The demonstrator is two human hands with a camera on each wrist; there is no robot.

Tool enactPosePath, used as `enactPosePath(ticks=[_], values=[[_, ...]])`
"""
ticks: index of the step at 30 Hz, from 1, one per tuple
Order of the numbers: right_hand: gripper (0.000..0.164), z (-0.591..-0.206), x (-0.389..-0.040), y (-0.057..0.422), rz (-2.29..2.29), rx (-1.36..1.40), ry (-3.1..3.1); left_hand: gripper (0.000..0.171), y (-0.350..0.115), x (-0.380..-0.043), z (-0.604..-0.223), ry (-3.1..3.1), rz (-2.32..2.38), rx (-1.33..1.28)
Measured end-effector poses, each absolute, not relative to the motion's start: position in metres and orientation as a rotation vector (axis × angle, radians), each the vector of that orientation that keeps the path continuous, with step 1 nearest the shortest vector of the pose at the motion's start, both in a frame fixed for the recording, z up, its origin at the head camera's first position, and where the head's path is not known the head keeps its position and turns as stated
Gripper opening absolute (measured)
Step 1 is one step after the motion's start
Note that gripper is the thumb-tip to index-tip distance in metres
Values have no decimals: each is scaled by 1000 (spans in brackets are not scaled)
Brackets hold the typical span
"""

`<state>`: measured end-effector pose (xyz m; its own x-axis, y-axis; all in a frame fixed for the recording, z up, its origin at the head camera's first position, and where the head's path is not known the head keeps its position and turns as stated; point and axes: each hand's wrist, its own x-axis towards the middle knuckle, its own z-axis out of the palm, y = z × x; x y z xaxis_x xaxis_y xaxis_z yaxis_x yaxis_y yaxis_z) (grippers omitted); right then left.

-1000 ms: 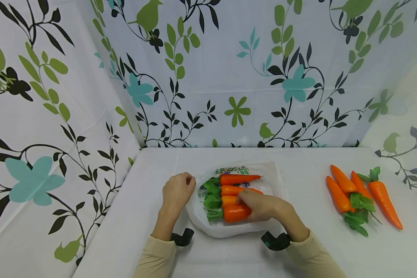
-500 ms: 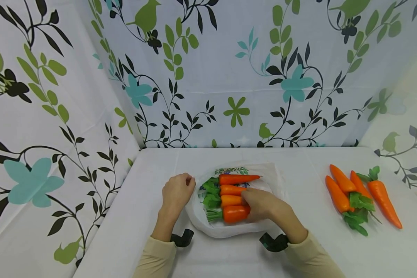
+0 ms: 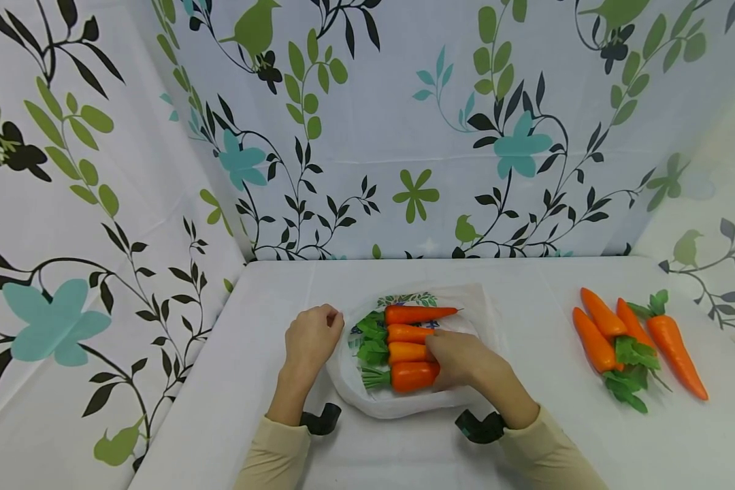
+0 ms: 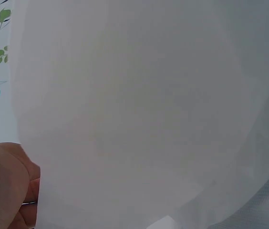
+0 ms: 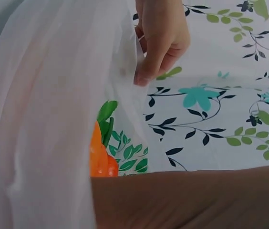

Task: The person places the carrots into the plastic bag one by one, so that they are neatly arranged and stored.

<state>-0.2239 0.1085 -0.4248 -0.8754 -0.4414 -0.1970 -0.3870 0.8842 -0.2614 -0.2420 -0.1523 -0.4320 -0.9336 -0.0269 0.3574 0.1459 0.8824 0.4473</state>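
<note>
A white plastic bag (image 3: 380,410) with a green leaf print lies spread open on the table. Inside, several orange carrots (image 3: 413,314) lie side by side, their green tops (image 3: 373,352) pointing left. My left hand (image 3: 309,337) pinches the bag's left edge; the right wrist view also shows this hand (image 5: 163,40) holding up the thin film. My right hand (image 3: 462,361) is in the bag, its fingers curled over the right end of a lower carrot (image 3: 415,376), with the fingertips hidden. Bag film fills most of the left wrist view.
Several more carrots (image 3: 597,344) with leafy tops lie on the white table (image 3: 539,381) at the right, one (image 3: 676,357) angled apart. Patterned cloth (image 3: 367,136) hangs behind the table and on both sides.
Over the second, my right hand has shifted slightly along the carrots and now covers the tip of the second one. My left hand stays at the bag's edge.
</note>
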Motion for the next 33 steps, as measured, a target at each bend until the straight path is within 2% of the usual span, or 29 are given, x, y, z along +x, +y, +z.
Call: enactPosePath(ticks=[20,33], values=[[27,-415,-223,113,-373,-582,2753,22,-153,-242,-431,-2707,-693,-80],[30,-408,-225,120,-384,-563,2767,21,-152,-242,-432,-2711,-698,-90]])
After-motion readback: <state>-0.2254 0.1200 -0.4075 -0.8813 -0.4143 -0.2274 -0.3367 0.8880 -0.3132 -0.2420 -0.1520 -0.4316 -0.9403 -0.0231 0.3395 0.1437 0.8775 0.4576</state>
